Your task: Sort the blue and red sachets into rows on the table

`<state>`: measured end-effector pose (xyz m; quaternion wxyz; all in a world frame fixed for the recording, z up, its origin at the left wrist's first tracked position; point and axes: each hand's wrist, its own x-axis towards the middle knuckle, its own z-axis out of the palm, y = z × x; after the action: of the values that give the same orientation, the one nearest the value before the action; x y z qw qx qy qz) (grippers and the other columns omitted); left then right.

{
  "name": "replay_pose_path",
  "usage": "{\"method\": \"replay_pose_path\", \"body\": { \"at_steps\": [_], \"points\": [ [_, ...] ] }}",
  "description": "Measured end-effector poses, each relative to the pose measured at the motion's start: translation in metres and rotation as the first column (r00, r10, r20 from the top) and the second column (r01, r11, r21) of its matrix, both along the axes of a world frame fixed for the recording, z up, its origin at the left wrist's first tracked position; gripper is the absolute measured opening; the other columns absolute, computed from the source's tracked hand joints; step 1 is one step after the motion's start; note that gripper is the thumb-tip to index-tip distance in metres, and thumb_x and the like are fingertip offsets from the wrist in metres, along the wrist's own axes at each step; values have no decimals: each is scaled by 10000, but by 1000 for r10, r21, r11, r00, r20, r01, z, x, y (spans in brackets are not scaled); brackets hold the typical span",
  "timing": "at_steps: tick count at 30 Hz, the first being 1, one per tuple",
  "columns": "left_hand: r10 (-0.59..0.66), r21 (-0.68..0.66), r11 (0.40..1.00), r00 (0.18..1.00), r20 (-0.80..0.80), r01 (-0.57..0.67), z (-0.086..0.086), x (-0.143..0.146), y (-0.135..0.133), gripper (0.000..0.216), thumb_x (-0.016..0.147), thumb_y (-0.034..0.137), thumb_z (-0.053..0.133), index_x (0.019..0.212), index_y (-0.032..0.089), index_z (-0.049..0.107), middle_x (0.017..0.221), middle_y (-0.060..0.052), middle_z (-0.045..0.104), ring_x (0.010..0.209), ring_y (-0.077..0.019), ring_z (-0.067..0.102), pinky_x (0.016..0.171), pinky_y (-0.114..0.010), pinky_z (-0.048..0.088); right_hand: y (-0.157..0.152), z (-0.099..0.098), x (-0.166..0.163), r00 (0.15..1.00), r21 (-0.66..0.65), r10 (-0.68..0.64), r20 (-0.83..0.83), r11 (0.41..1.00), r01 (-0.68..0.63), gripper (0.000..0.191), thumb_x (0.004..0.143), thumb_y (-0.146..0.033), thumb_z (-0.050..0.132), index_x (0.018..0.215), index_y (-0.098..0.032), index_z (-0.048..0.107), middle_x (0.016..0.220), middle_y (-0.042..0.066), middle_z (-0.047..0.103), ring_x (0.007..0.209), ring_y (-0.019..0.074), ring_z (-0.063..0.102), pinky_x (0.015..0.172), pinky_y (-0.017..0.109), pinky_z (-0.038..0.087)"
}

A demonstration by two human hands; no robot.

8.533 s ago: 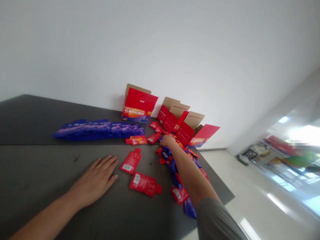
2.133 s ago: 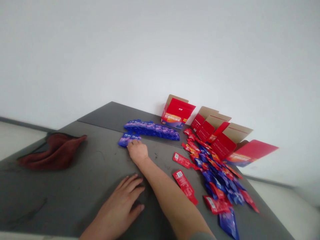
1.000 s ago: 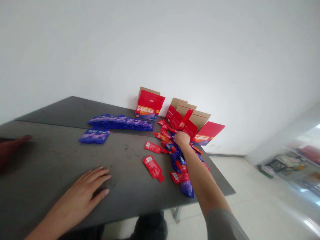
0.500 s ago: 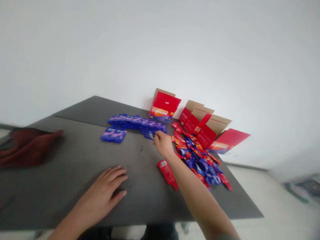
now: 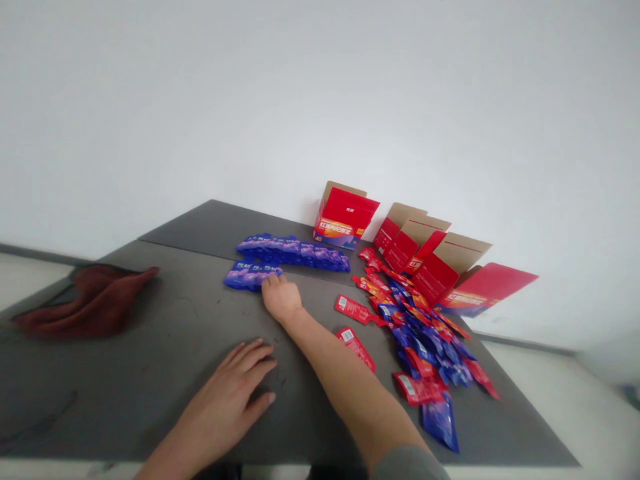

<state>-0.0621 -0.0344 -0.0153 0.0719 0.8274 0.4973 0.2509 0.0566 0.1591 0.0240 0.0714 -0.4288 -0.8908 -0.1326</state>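
Note:
My right hand [image 5: 281, 297] is closed on the near edge of a blue pouch [image 5: 271, 269], laid at the right end of a short front row of blue pouches [image 5: 240, 275]. Its fingertips are partly hidden. Behind lies a longer overlapping row of blue pouches [image 5: 300, 253]. My left hand [image 5: 234, 387] rests palm down on the dark table [image 5: 190, 373], fingers spread, holding nothing. Two loose red pouches [image 5: 353, 309] lie to the right of my right forearm, one of them partly behind it.
On the right is a heaped pile of red and blue pouches [image 5: 425, 333]. Open red cartons [image 5: 435, 277] stand behind the pile, and another carton [image 5: 345, 220] stands against the wall at the back. A brown cloth [image 5: 95, 300] lies at the left.
My right hand has moved left from beside the long row to the short front row, where another blue pouch now lies. The left hand stays flat on the table. The view has shifted slightly.

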Motion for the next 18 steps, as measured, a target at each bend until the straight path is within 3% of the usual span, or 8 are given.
{"method": "replay_pose_path", "body": {
  "at_steps": [6,10,14,16,18],
  "points": [
    [-7,23,1000,999,-43,8,-8,-3,5,430,934,515,621,1336,366,662,1488,-19,618,1431,-306,512,1197,-550,417,-9,-5,8,997,13,21,-77,1000,-20,246,1020,-184,460,1151,-140,664,1157,87,698,1046,254,634,792,332,550],
    [-20,56,998,998,-61,24,-23,-11,12,472,901,597,628,1313,375,686,1455,-14,649,1380,-321,566,1183,-544,432,-33,17,36,986,37,-39,-164,998,46,318,1043,-325,483,1271,-171,642,1192,69,718,1079,212,640,892,290,504],
    [-42,43,998,994,-100,47,-39,-19,23,563,868,675,612,1327,358,683,1482,-29,627,1399,-346,543,1195,-564,406,-65,72,118,962,6,-225,-157,973,229,311,1022,-382,496,1066,-189,736,1076,66,752,1029,216,669,820,273,493],
    [-52,33,998,992,-116,57,-45,-21,26,591,867,687,602,1345,347,671,1497,-37,612,1423,-351,516,1203,-572,390,-83,102,182,883,-69,-451,-132,893,445,316,1018,-379,486,1024,-211,754,1011,71,765,946,215,693,770,278,493],
    [-54,32,998,991,-123,58,-49,-23,28,586,882,667,597,1364,338,656,1514,-40,595,1445,-348,489,1214,-572,372,-102,125,250,769,-130,-633,-91,773,621,341,1030,-404,476,1050,-220,763,1020,84,768,949,208,699,780,264,481]
  ]
}}
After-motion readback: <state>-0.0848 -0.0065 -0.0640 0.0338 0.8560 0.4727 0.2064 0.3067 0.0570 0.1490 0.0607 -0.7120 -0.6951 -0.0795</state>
